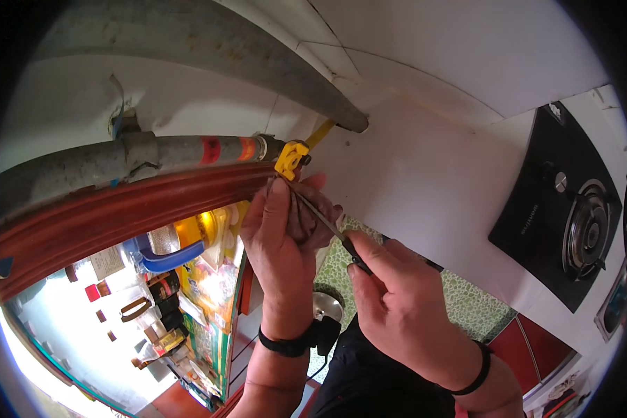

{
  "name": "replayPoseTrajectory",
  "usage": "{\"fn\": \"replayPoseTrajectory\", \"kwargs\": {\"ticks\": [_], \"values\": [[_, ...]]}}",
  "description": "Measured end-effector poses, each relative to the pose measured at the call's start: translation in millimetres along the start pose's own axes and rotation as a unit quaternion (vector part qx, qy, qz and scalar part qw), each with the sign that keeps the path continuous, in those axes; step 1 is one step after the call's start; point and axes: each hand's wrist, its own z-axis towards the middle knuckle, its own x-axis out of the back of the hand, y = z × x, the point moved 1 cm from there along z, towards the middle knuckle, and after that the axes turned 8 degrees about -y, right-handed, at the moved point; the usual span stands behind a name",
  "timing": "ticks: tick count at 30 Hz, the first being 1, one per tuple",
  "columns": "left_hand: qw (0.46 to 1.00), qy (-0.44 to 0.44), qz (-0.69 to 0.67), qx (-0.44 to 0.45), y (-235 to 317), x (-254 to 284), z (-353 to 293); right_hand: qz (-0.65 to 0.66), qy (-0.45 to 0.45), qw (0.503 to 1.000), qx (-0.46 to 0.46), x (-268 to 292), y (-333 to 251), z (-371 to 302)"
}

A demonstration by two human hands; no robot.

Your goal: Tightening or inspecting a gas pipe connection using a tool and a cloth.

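My left hand is closed on a crumpled brownish-grey cloth, just below a yellow valve handle at the end of a grey pipe. Its thumb points up toward the handle. In my right hand is what looks like a screwdriver, with a dark handle and a thin metal shaft. The shaft slants up and left across the cloth, its tip close to my left thumb. The exact contact of the tip is hidden there.
A thicker pipe crosses above. Below the valve pipe runs a red-brown wooden ledge, over lit shelves of bottles and packages, including a blue-handled container. A black gas hob lies on the white surface at right. Green patterned floor shows below.
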Motion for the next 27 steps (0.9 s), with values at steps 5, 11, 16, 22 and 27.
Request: {"fn": "replayPoseTrajectory", "kwargs": {"ticks": [5, 11, 16, 22, 27], "values": [[0.997, 0.073, 0.011, -0.016, -5, -23, -9, 0.014, 0.023, 0.999, 0.018, -5, 7, -7], [0.999, 0.025, 0.015, 0.034, 4, -18, -1, -0.050, 0.056, 0.996, 0.050, -7, 12, 2], [0.999, 0.027, 0.022, 0.018, 2, -17, 1, -0.042, 0.045, 0.998, 0.034, -5, 7, 0], [0.993, 0.030, 0.066, -0.090, -8, -9, 2, -0.021, 0.019, 1.000, 0.005, 1, 4, -11], [0.982, 0.034, 0.122, -0.141, -8, -12, 9, -0.031, 0.022, 0.999, 0.011, 4, 5, -7]]}}
